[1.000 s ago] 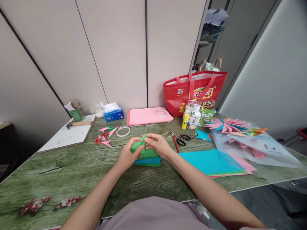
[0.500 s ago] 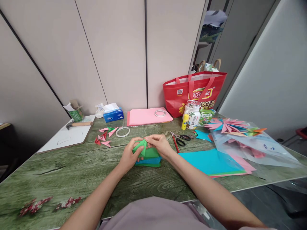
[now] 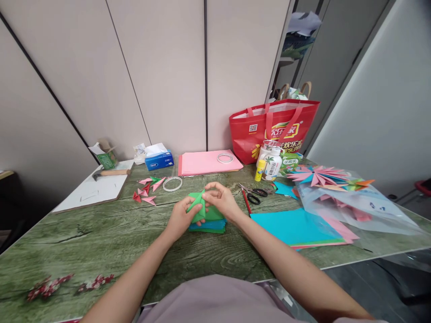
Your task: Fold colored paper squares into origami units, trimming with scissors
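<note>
A folded piece of green paper is between my two hands, above the middle of the table. My left hand grips its left and lower side, thumb on top. With thumb and fingers, my right hand pinches the paper's upper right edge. Just below and behind it lies a small stack of green and blue paper, partly hidden by both hands. Small folded pink, red and green pieces lie to the left, beside a roll of tape.
Black-handled scissors, a red pen and blue sheets are to the right. Farther back stand a glue stick, a bottle and a red bag. A hammer lies on a white board.
The green paper has turned slightly, and its folds look different. My right hand's fingers have risen and shifted a little over its upper edge. Both hands still hold it.
</note>
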`<state>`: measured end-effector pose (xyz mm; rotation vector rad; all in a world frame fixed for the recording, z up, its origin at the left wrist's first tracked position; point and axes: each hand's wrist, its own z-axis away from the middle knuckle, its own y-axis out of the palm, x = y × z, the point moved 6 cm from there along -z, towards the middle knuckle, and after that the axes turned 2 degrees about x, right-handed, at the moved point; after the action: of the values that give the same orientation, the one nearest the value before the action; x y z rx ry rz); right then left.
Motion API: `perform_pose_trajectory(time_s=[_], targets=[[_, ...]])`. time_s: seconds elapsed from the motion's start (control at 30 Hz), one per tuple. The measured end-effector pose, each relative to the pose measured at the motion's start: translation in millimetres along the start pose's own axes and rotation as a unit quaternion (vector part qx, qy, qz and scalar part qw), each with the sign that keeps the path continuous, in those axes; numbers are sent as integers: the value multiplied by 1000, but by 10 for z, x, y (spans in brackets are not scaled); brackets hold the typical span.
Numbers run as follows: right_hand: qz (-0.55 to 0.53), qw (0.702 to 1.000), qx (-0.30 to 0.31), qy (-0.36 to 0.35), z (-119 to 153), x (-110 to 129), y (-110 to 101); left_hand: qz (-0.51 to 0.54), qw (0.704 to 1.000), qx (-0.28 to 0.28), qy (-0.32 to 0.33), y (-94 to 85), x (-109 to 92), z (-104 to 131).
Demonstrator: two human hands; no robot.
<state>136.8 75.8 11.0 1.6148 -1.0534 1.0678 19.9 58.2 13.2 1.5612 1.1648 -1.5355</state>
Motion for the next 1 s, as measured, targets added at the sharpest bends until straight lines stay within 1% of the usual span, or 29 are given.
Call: perform_pose_trajectory(time_s=[0.07, 0.13, 0.27, 0.33, 0.4, 0.5, 0.77, 1.0], targets=[[14, 999, 37, -8, 7, 14, 41, 16, 1000, -12, 0, -29, 9, -7], [40, 998, 51, -5, 8, 5, 48, 29, 999, -14, -4, -44, 25, -15], [58, 997, 41, 1, -5, -34, 7, 66, 997, 15, -38, -24, 80, -30], [67, 997, 40, -3, -12, -41, -8, 86, 994, 21, -61, -28, 100, -28], [70, 997, 37, -1, -16, -44, -18, 95, 992, 30, -84, -36, 109, -18], [62, 997, 32, 11, -13, -41, -22, 97, 987, 60, -109, -38, 105, 6], [54, 998, 27, 23, -8, -36, -19, 126, 976, 121, -133, -8, 112, 40], [75, 996, 24, 30, -16, -72, -21, 146, 971, 135, -136, 20, 135, 46]])
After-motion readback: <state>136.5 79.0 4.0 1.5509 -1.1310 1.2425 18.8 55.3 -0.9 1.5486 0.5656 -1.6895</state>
